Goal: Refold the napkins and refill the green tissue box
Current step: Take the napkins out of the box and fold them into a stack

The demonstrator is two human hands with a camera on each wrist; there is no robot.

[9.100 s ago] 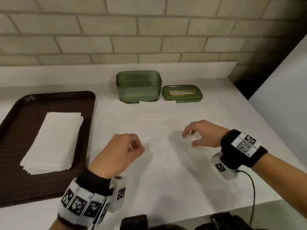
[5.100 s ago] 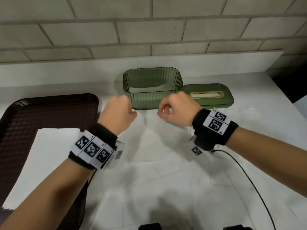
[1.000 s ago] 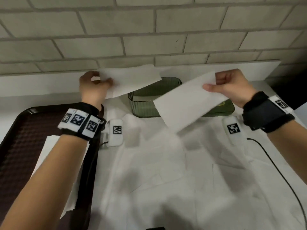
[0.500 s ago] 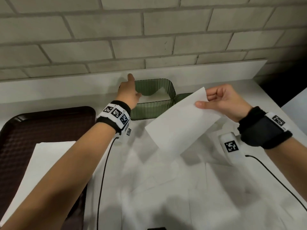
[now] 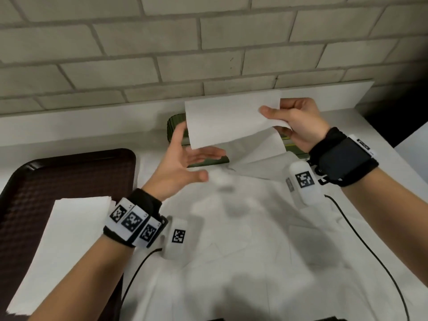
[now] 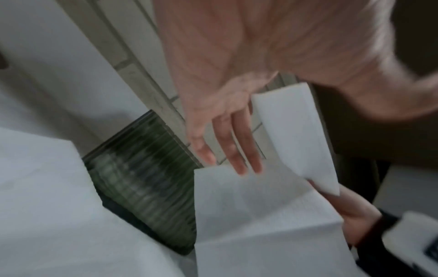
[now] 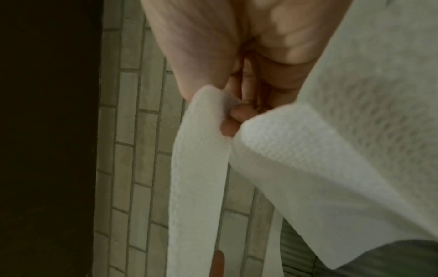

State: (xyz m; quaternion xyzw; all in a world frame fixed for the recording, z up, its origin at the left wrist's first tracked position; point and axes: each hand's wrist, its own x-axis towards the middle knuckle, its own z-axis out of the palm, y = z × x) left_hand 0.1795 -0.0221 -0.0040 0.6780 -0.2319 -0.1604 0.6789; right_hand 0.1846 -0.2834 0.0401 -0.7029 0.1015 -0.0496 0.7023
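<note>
Pinching a white napkin (image 5: 231, 119) above the green tissue box (image 5: 176, 126), right hand (image 5: 298, 122); left hand (image 5: 180, 167) spread beneath, holding nothing.

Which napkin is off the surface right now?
The napkin pinched in the right hand, above the green box; the stack lies on the brown tray.

Green tissue box (image 5: 174, 126) was mostly hidden behind the held napkin (image 5: 228, 121) and left hand (image 5: 178, 167) – only its left end showed at centre frame. Lid (image 5: 290, 147) barely peeked out by the right hand (image 5: 298, 126). Tray (image 5: 69, 172) was cut off at the left edge. Left wrist view was motion-blurred – fingertip contact with the napkin couldn't be told.
</note>
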